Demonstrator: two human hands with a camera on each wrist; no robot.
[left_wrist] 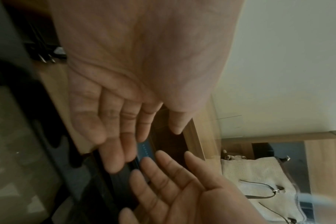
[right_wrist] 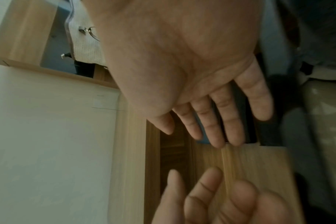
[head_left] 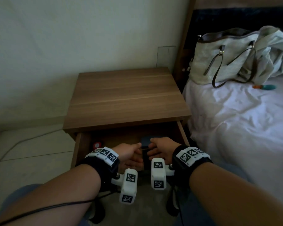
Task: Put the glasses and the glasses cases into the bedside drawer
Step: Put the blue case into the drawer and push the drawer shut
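Observation:
The bedside drawer (head_left: 77,149) is pulled out under the wooden table top (head_left: 126,95). Inside it lie a blue glasses case (head_left: 145,141) and, nearer to me, a black glasses case (head_left: 145,159). My left hand (head_left: 135,154) and right hand (head_left: 154,150) reach into the drawer palm to palm, flanking the cases. The left wrist view shows the left hand (left_wrist: 125,148) with straight fingers against the black case (left_wrist: 123,172) and the blue case (left_wrist: 145,150). In the right wrist view the right hand (right_wrist: 211,133) has straight fingers over the black case (right_wrist: 246,119). No glasses show.
A small red round object (head_left: 97,145) lies in the drawer's left part. A pale woven handbag (head_left: 222,62) and crumpled cloth sit on the white bed (head_left: 235,124) to the right. A teal and orange item (head_left: 266,86) lies on the sheet. The wall stands close behind the table.

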